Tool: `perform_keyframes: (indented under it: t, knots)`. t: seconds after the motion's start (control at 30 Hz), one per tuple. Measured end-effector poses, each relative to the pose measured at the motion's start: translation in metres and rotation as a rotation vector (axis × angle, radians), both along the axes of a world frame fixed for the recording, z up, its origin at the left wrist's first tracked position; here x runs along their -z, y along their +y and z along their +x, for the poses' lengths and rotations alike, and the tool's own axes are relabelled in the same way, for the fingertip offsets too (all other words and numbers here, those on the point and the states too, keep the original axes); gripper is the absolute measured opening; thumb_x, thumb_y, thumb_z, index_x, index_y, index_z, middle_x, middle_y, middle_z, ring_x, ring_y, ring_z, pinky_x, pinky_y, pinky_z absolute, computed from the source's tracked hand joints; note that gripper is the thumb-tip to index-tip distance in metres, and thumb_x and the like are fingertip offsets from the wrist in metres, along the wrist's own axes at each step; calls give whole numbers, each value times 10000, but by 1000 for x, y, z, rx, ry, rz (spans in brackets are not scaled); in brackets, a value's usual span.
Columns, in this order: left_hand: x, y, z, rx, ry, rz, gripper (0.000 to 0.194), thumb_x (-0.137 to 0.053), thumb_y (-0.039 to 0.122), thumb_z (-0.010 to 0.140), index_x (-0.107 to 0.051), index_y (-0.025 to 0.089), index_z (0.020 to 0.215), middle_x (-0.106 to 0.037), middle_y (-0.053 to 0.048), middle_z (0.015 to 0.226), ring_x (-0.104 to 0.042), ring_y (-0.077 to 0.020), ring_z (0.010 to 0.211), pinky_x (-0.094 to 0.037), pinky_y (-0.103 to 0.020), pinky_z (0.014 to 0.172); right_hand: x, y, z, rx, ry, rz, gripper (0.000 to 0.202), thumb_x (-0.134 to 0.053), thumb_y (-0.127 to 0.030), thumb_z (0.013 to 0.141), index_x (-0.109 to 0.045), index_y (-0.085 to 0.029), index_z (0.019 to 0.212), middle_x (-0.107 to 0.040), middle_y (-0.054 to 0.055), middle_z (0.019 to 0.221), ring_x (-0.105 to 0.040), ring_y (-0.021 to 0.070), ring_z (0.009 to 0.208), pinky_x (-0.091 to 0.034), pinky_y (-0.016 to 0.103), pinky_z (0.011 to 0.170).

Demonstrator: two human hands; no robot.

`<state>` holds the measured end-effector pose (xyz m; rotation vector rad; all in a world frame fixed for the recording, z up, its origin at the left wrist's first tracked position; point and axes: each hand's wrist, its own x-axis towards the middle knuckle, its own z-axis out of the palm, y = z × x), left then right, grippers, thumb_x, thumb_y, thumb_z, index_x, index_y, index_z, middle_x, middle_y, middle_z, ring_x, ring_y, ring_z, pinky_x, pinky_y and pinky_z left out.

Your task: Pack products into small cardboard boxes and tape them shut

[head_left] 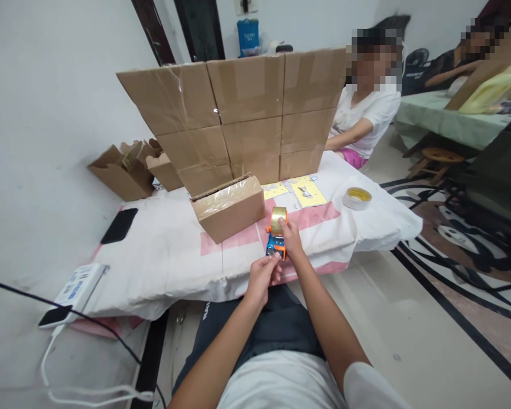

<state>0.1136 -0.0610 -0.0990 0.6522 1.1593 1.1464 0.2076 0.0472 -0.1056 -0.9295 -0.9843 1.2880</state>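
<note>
Blue-and-orange tape dispenser [272, 242], one, above the table [162, 267] beside a cardboard box [235, 218]: right hand [292, 237] is gripping it around the roll [279, 214], left hand [262, 275] is pinching its near end, steady holding probably keeping any tape straight.

Stacked boxes [253, 94] hide a co-worker's [372, 122] hands.

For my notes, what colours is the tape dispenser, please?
The tape dispenser is blue and orange; head view.

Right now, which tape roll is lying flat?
The pale roll on the right; the other roll stands in the dispenser the right hand holds.
</note>
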Motion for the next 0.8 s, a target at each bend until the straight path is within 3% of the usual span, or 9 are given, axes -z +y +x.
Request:
perform_keyframes:
  t: [0.13,0.3,0.37,0.6,0.8]
  knots:
    - [0,1,-2,-6,28,33,485,-810,594,623,-590,163,643,-539,43,523,-408,-45,400,-239,-181,405,1,1,-2,59,58,-48,536,-593,-732,803,-605,-196,820,-709,37,674,-717,208,623,-560,291,561]
    - [-2,-5,2,-39,47,96,491,-793,597,636,-536,180,614,-382,94,472,-305,-37,421,-209,-190,437,-1,11,3,325,78,-107,544,-571,-763,795,-535,-220,786,-635,-17,600,-657,167,517,-528,271,476]
    - [-4,-10,3,-42,48,116,505,-801,599,623,-515,183,594,-340,101,476,-273,-38,434,-200,-198,443,-4,16,9,371,48,-80,556,-550,-766,807,-533,-213,746,-613,-19,581,-636,157,506,-518,266,466]
    - [-11,-26,-1,1,63,157,494,-771,629,660,-606,164,639,-315,96,480,-243,-45,442,-173,-216,449,-24,23,25,364,93,23,581,-515,-772,821,-563,-199,735,-622,3,567,-641,170,503,-541,287,485]
    - [-8,-37,1,31,118,209,487,-757,608,698,-557,177,587,-315,82,488,-248,-54,456,-158,-225,458,-37,29,28,344,179,16,583,-500,-754,836,-597,-190,729,-643,28,551,-660,194,496,-555,302,481]
